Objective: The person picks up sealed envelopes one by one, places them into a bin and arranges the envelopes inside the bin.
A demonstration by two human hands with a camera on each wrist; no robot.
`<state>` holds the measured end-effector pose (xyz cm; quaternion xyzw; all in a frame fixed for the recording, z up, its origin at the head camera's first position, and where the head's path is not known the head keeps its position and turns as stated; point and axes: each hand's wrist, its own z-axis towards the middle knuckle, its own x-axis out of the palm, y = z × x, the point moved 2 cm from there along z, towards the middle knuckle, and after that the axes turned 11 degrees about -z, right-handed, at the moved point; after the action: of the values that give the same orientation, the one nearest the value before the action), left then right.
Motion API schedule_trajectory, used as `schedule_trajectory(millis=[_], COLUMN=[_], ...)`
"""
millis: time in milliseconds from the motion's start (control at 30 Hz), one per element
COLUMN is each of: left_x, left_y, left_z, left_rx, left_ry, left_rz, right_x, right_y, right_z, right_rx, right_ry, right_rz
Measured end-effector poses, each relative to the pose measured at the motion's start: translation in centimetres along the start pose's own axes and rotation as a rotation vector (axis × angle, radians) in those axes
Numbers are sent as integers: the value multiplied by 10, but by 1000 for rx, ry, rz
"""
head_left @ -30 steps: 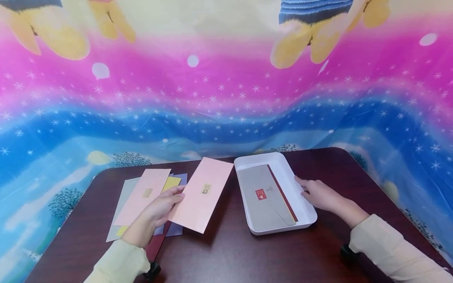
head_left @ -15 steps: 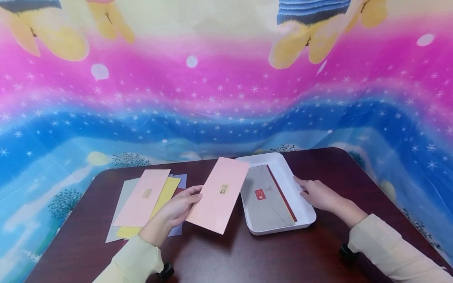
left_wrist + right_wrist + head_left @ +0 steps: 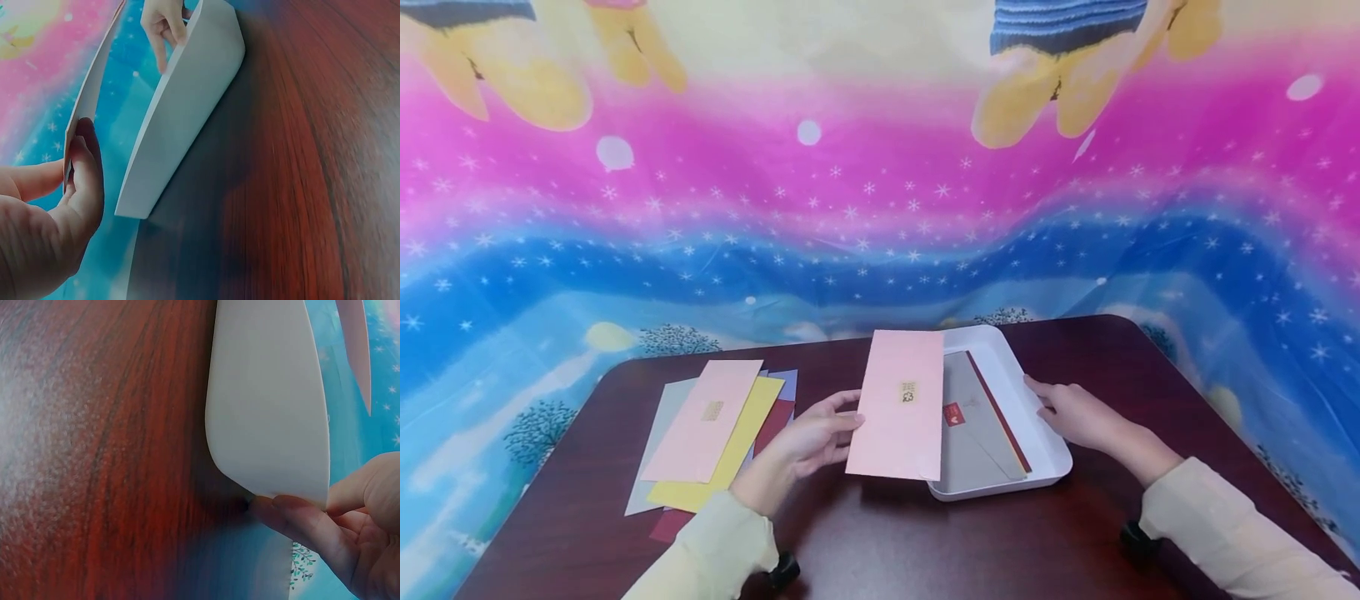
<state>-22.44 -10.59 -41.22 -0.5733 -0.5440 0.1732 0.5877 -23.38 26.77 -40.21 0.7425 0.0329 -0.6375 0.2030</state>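
Between the thumb and fingers of my left hand is a pink envelope with a small gold sticker, raised above the table. It overlaps the left side of a white tray in the head view. Inside the tray lies a grey envelope with a red heart sticker, and dark red and orange edges show under it. My right hand pinches the tray's right wall, also seen in the right wrist view, where the fingers touch that wall.
On the table's left lies a loose stack of envelopes: pink on top, with yellow, grey, dark red and purple ones below. A patterned cloth hangs behind the dark wooden table.
My left hand has carried the pink envelope rightward from near the stack to over the tray's left side, turning it more upright in view. The right hand and tray stay put.
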Motion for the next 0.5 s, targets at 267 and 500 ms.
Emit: schedule_trajectory(millis=[267,500], left_x=[11,21], left_y=[7,16], left_z=[10,19], left_rx=[-9,-35], left_ry=[1,-1], left_rz=[-26,-33], right_x=[1,1], right_y=[0,1], right_z=[-1,-1], right_rx=[-4,9], right_ry=[-11,-12], right_rz=[13,4])
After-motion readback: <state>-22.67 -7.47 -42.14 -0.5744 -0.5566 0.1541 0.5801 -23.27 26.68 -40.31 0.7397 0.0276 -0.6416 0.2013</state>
